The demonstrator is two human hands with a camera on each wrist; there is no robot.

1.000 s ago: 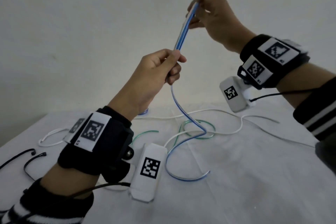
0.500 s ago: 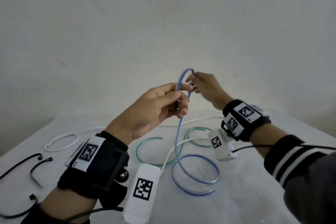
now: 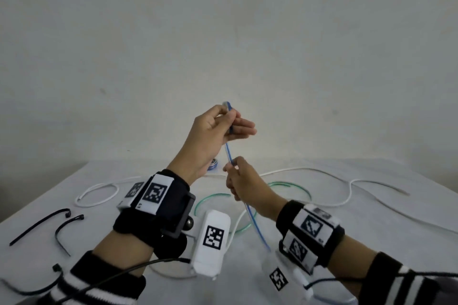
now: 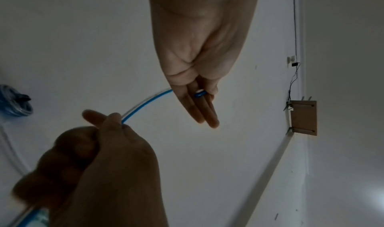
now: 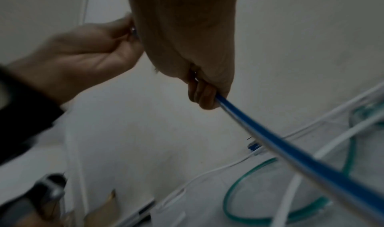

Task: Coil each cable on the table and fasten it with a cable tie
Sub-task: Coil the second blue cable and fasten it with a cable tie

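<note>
Lying at the left edge of the head view, several black cable ties [image 3: 39, 224] rest on the white table [image 3: 371, 267], uncoupled from any cable. Right of them, a white cable [image 3: 96, 195] loops on the table and runs toward the right edge. At frame centre, the left hand [image 3: 210, 136] is raised above the table; its thumb and extended fingers [image 4: 204, 109] pinch the upper end of the blue cable [image 3: 229, 153]. Just below and to the right, the right hand [image 3: 244, 183] is closed around the same cable lower down. Between the two hands the blue cable runs taut, its long axis near vertical and leaning slightly right toward the bottom; below the right hand it slopes down toward the table. A green cable [image 3: 292, 184] curves on the table behind the right hand. No containers are visible.
</note>
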